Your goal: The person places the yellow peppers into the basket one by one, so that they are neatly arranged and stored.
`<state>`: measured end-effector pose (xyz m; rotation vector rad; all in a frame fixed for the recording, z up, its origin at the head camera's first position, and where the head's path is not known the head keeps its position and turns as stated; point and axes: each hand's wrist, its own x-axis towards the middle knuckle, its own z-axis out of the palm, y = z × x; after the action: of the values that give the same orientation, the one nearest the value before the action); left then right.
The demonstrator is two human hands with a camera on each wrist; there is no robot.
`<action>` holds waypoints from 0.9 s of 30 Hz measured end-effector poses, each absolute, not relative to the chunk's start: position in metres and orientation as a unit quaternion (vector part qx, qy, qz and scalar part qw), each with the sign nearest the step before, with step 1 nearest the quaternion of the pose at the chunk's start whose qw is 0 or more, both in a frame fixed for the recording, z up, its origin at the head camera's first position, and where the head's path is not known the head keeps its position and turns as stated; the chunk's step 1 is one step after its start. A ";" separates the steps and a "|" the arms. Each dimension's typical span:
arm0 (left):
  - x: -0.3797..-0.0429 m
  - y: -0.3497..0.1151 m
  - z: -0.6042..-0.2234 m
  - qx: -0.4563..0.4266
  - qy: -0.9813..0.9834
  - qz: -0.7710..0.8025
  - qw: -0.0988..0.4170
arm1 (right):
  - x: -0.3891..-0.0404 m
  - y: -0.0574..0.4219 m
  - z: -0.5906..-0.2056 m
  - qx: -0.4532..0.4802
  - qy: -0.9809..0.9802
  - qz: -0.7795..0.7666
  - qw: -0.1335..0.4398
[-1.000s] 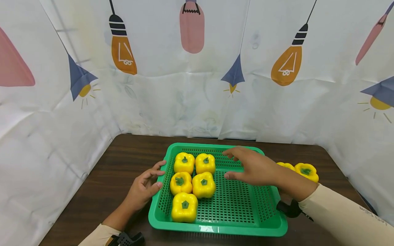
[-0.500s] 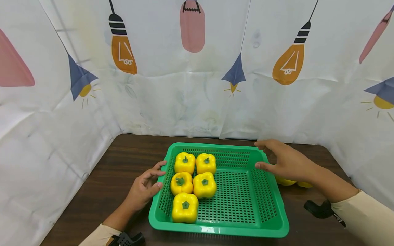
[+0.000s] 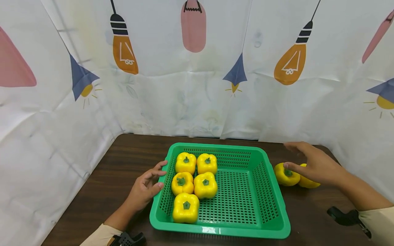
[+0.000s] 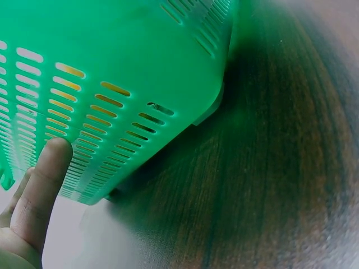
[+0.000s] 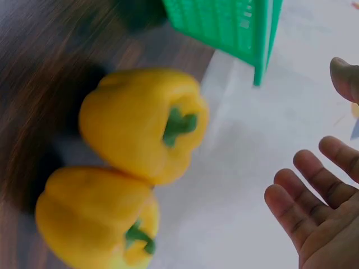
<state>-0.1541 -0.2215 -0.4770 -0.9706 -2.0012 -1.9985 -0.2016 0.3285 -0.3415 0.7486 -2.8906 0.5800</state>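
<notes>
A green plastic basket (image 3: 237, 232) stands on the table, with several yellow bell peppers (image 3: 205, 185) grouped in its left half. My left hand (image 3: 143, 188) rests against the basket's left rim; in the left wrist view a fingertip touches the slotted side wall. Out to the right, my right hand (image 3: 320, 165) hovers, fingers spread and holding nothing. Below it are two more yellow bell peppers on the table, the nearer one to the basket being a whole pepper (image 3: 287, 174) and the other a partly hidden pepper (image 3: 307, 182). Both show with green stems in the right wrist view.
The dark wood table (image 3: 123, 157) ends at a white printed curtain (image 3: 172, 102) behind and at both sides. The basket's raised rim lies between the left hand and the two loose peppers.
My right hand has moved from above the basket out to the right, over the two loose peppers. The left hand stays at the rim, and the peppers in the basket have not moved.
</notes>
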 end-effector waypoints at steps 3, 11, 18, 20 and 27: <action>-0.154 -0.222 -0.478 -0.323 -0.668 -0.666 0.076 | -0.202 0.342 -0.349 0.245 -0.948 0.192 0.068; -0.154 -0.221 -0.477 -0.317 -0.671 -0.666 0.073 | -0.202 0.378 -0.366 0.217 -0.952 0.212 0.046; -0.154 -0.220 -0.477 -0.315 -0.673 -0.665 0.071 | -0.199 0.404 -0.380 0.187 -0.958 0.218 0.003; -0.154 -0.220 -0.476 -0.317 -0.673 -0.664 0.071 | -0.199 0.409 -0.385 0.185 -0.957 0.222 -0.009; -0.153 -0.219 -0.474 -0.320 -0.669 -0.666 0.077 | -0.202 0.421 -0.404 0.210 -0.954 0.214 -0.001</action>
<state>-0.1530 -0.2193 -0.4738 -0.9589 -2.0041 -1.9957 -0.2023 0.4208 -0.4044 0.6610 -2.9997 0.6728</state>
